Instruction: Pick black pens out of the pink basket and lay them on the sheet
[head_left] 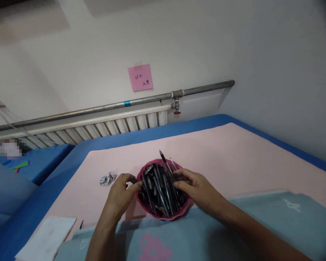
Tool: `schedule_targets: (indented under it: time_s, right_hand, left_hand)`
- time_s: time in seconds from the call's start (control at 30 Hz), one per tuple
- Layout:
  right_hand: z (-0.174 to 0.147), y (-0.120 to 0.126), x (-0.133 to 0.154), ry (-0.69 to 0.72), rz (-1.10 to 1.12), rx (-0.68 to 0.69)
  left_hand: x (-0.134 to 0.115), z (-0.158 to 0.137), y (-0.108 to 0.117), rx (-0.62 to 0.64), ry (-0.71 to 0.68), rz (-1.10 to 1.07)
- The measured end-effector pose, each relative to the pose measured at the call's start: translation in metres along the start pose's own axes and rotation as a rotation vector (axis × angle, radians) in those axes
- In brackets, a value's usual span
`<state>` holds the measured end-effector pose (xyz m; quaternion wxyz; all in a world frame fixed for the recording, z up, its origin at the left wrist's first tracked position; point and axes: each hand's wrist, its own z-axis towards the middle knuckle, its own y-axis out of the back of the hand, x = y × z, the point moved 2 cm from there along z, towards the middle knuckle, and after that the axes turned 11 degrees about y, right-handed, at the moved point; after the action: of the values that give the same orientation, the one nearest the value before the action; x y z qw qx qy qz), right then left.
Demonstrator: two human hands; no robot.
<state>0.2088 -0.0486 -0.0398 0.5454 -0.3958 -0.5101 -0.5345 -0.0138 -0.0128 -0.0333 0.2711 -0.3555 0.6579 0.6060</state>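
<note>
1. Toward the near left corner of the table [198, 122], you have a sheet of white paper [47, 235] lying flat on the pink mat [220, 152], with a small dark piece [81, 224] just beside its right side
2. Inside the far left corner sits a crumpled wad [107, 178], apart from your hands; it looks light and easily crushed
3. Your left hand [122, 192] is at the left rim of the bowl, thumb and forefinger bent toward each other around something dark; you cannot tell from here whether they are closed on it or only resting against it
4. The pink bowl [165, 218] stands near the middle of the table's near edge; its thin, wavy rim looks like plastic, probably light in itself but weighed down by its load, so steady it by opposite sides of the rim
5. Dark pens [160, 190] fill that bowl, most lying lengthwise and crowded together; expect each to be light, stiff and rather slippery, so pinch one by the middle of its barrel, while one black pen [164, 158] juts beyond the far rim and offers a free end
6. Your right hand [194, 186] reaches over the right rim with curled fingers at the pens; whether it grasps one is not clear
7. Teal cloth [260, 214] runs along the near edge toward the right
</note>
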Motion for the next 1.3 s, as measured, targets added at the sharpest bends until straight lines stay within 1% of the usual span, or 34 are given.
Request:
schedule_targets:
  time_s: [0.17,0.2,0.3,0.37,0.5,0.73,0.8,0.87,0.9,0.97,1.03,1.1,1.17,1.23,1.3]
  right_hand:
    - [0.001,0.001,0.0,0.011,-0.033,0.012]
    - [0.001,0.001,-0.001,0.015,-0.039,0.014]
    - [0.002,0.001,-0.002,0.018,-0.041,0.027]
    - [0.002,0.001,-0.003,0.016,-0.054,0.029]
    - [0.001,0.002,-0.002,0.026,-0.086,0.02]
    - [0.001,0.002,0.0,0.041,-0.137,0.026]
    - [0.001,0.002,0.001,0.043,-0.145,0.028]
    - [0.0,0.001,0.001,0.04,-0.138,0.036]
    - [0.0,0.0,0.001,0.037,-0.137,0.046]
    - [-0.001,-0.002,0.0,0.041,-0.142,0.066]
    - [-0.002,-0.005,0.0,0.055,-0.145,0.092]
    - [-0.003,-0.008,-0.001,0.062,-0.144,0.115]
    - [-0.004,-0.011,-0.002,0.066,-0.151,0.131]
    - [-0.005,-0.012,-0.002,0.07,-0.163,0.137]
    - [-0.005,-0.013,-0.001,0.073,-0.176,0.131]
  left_hand:
    - [-0.007,-0.007,-0.002,0.093,-0.129,0.278]
    - [-0.007,-0.008,-0.003,0.084,-0.148,0.334]
    - [-0.006,-0.012,-0.006,-0.003,-0.19,0.444]
    - [-0.005,-0.013,-0.01,-0.032,-0.2,0.467]
    - [-0.003,-0.013,-0.014,-0.027,-0.199,0.44]
    - [-0.006,-0.012,-0.01,-0.037,-0.186,0.378]
    - [-0.011,-0.012,-0.005,-0.068,-0.177,0.331]
    - [-0.016,-0.014,0.002,-0.114,-0.149,0.236]
    - [-0.018,-0.015,0.006,-0.136,-0.119,0.156]
    - [-0.02,-0.016,0.01,-0.147,-0.033,-0.081]
    - [-0.018,-0.015,0.009,-0.092,0.039,-0.35]
    - [-0.015,-0.012,0.003,-0.027,0.079,-0.563]
    - [-0.01,-0.008,-0.003,-0.014,0.117,-0.669]
    - [-0.007,-0.004,-0.007,-0.012,0.164,-0.719]
    - [-0.007,-0.004,-0.009,0.029,0.189,-0.754]
